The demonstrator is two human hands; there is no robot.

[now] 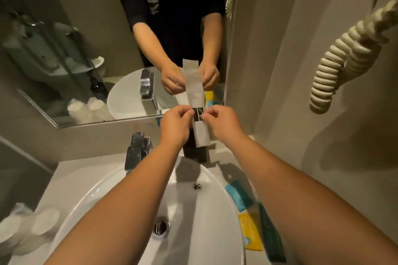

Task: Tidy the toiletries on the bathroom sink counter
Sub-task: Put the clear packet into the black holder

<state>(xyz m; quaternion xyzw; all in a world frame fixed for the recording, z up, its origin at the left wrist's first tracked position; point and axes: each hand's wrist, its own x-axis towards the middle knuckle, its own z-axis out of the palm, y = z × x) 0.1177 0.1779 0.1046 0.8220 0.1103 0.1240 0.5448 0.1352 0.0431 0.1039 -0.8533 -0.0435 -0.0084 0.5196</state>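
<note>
A long, thin white paper packet (199, 112) with a dark label is held up over the round white sink (137, 196), toward 12 o'clock. It is pinched at the label by the left hand (175, 123) and the right hand (223, 121). Flat teal and yellow sachets (251, 221) are seen at 4 o'clock, partly hidden by an arm and blurry.

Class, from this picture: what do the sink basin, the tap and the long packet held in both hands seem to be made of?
Sink basin: probably glazed ceramic, white with glossy highlights.
Tap: polished metal, likely chrome, with mirror-like reflections.
Long packet: looks like matte white paper or thin plastic film, flat, with a dark printed band; which one is unclear.
</note>
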